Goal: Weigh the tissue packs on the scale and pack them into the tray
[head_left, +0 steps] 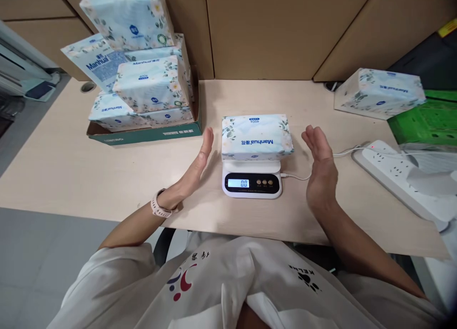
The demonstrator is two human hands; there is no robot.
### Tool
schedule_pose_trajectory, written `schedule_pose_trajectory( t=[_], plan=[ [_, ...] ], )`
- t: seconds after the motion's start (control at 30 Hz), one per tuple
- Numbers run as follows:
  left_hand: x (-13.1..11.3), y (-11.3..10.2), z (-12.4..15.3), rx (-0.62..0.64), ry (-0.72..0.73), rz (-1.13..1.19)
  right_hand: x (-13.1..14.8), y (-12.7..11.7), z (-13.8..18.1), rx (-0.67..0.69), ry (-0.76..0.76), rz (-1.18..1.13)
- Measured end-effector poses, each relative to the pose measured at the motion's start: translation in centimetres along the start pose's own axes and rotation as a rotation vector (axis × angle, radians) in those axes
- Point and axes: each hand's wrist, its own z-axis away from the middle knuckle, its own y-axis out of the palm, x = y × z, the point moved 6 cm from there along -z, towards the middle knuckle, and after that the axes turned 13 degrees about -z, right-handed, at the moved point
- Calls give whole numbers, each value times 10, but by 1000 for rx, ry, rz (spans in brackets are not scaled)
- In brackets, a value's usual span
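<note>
A pale blue tissue pack with printed flowers lies on a white digital scale, its lettering upside down to me. The lit display reads 0.0. To the left of the pack, my left hand is held on edge with fingers stretched out, apart from it and holding nothing. A pink band circles that wrist. On the opposite side, my right hand is also raised on edge with straight fingers, empty and not touching the pack. A white cable runs from the scale's right side behind my right hand.
At the back left, a green shallow carton holds several stacked tissue packs. Another tissue pack lies at the back right, beside a green bin. A white power strip lies on the right. Brown panels border the desk's rear.
</note>
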Motion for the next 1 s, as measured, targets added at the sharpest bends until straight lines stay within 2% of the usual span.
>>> schedule_pose_trajectory(
  t=[0.17, 0.37, 0.47, 0.67, 1.0],
  plan=[
    [-2, 1, -2, 16, -11, 99, 5, -5, -1, -104, 2, 95],
    [-4, 2, -3, 10, -20, 105, 16, -6, 0, -237, -43, 21],
    [-4, 0, -2, 0, -1, 119, 17, -6, -1, -242, -45, 61],
    [3, 0, -2, 13, 50, 133, 17, -7, -1, -241, -134, -9],
    [6, -1, 0, 23, 52, 115, 15, -5, -2, -233, -121, -1]
  ],
)
